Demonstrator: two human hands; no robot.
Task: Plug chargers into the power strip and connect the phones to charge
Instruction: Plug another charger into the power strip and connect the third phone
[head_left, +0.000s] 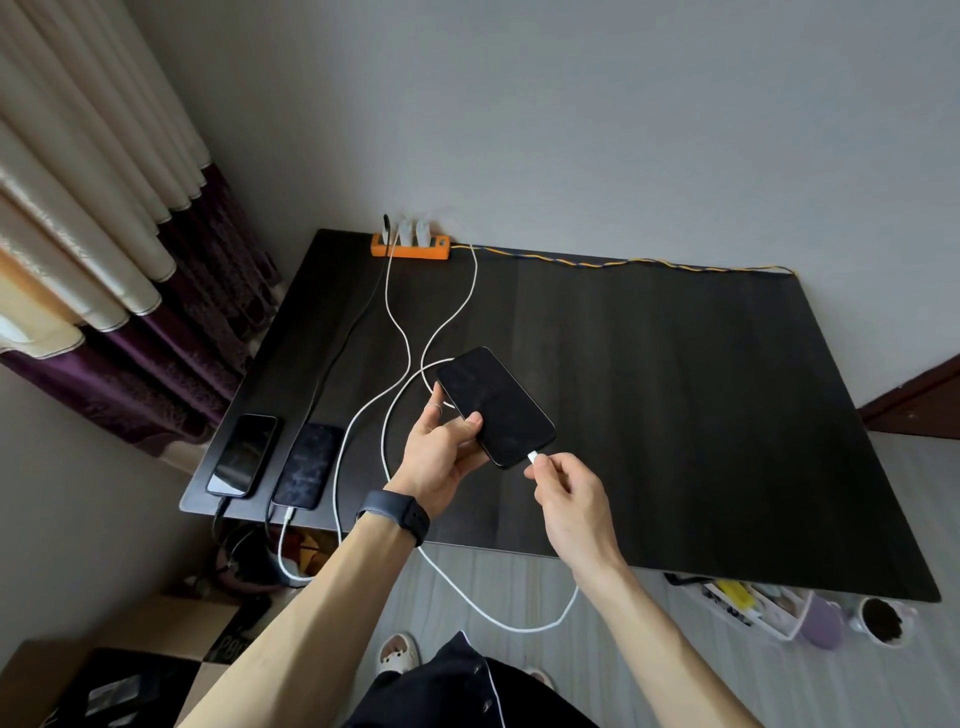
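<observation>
Left grip (441, 452) clasps dark phone (496, 405); right grip (566, 493) pinches white plug (533, 458) at its port.

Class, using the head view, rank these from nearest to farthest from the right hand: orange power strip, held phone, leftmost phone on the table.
1. Held phone, just above the right hand.
2. Leftmost phone, table's near-left corner.
3. Orange power strip, far edge by the wall.

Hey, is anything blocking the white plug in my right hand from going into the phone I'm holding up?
Nothing visible does. The right hand pinches the white plug right at the bottom edge of the held phone; the left hand grips its side, clear of the port.
</observation>
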